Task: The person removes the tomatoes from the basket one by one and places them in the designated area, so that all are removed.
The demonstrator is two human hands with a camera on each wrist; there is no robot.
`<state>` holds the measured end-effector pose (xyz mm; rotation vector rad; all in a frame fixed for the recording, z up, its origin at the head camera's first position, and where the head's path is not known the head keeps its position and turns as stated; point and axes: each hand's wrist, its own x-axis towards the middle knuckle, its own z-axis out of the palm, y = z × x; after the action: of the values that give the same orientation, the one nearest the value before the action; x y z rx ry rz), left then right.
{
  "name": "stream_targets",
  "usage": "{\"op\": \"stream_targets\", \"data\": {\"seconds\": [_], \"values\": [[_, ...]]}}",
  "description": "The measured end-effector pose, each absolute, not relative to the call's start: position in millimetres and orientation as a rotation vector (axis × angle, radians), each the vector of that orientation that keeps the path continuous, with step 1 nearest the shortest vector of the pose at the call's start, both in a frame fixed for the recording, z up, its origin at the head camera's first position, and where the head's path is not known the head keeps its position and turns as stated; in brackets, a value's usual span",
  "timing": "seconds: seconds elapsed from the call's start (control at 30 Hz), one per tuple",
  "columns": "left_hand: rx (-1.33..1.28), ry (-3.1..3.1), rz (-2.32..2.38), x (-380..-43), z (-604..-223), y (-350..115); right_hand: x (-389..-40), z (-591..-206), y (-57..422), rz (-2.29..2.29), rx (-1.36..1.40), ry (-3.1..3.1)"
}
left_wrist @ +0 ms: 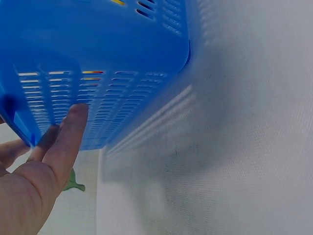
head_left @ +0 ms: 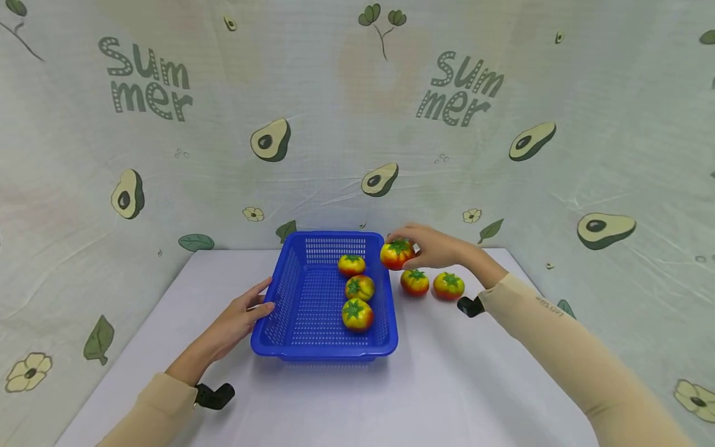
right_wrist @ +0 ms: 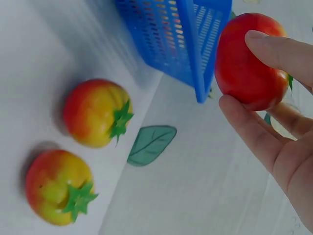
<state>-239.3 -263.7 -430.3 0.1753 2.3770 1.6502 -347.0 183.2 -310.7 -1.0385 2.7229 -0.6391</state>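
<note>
My right hand (head_left: 427,245) holds a red-and-yellow tomato (head_left: 397,254) with a green leafy top, thumb and fingers on its sides, raised beside the basket's right rim. In the right wrist view the held tomato (right_wrist: 249,61) shows its red underside. My left hand (head_left: 240,320) touches the left side of the blue plastic basket (head_left: 324,351), fingers fairly straight. The left wrist view has a fingertip (left_wrist: 78,111) against the slotted wall. Three similar tomatoes (head_left: 358,315) lie in a column along the basket's right side.
Two more tomatoes, one nearer the basket (head_left: 414,283) and one farther right (head_left: 449,286), sit on the white table (head_left: 447,385). A printed cloth backdrop (head_left: 335,180) with avocados and lettering hangs behind and at both sides. Each wrist carries a black device (head_left: 471,307).
</note>
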Motion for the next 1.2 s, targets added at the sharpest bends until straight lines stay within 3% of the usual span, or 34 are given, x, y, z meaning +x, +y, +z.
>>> {"op": "stream_targets", "data": {"seconds": [0.63, 1.2], "values": [[0.158, 2.362, 1.664, -240, -429, -263, -326, -330, 286, -0.683, -0.800, 2.856], [0.147, 2.370, 1.664, -242, -431, -264, -339, -371, 369, -0.635, -0.634, 2.923]]}}
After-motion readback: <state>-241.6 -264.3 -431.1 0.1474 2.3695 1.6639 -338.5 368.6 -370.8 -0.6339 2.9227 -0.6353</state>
